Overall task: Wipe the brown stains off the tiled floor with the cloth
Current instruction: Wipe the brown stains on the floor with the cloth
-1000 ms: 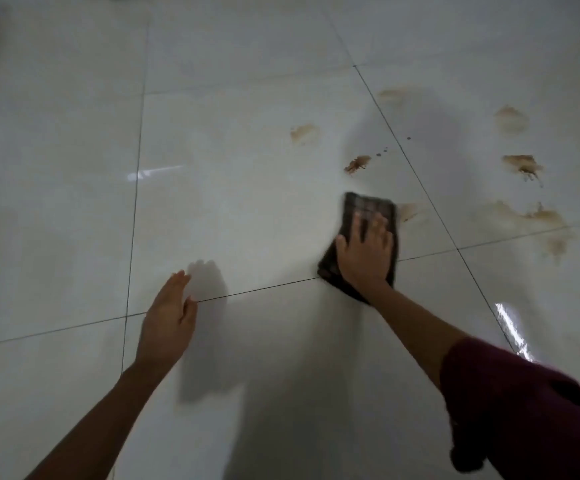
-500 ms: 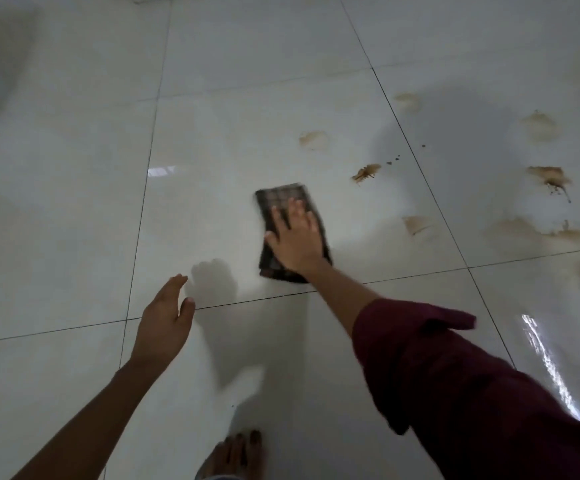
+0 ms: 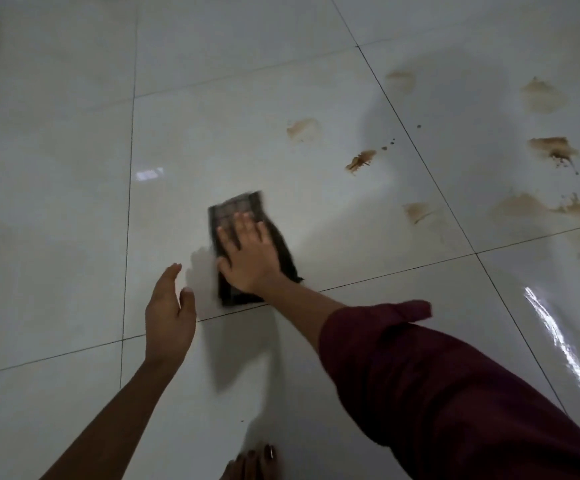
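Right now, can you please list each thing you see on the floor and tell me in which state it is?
cloth: dark, checked, folded, flat on the floor under the right hand.
right hand: fingers straight, pressing on the cloth.
left hand: open, holds nothing, beside the cloth.
brown stains: not wiped yet, spread to the right of the cloth.
tiled floor: white, glossy.
bare foot: toes at the bottom edge.

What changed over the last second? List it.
The right hand, pressing flat on the cloth, slid it leftward across the tile, away from the brown stains and close to the left hand. Nothing was grasped or released. The left hand stayed open; the stains look unchanged.
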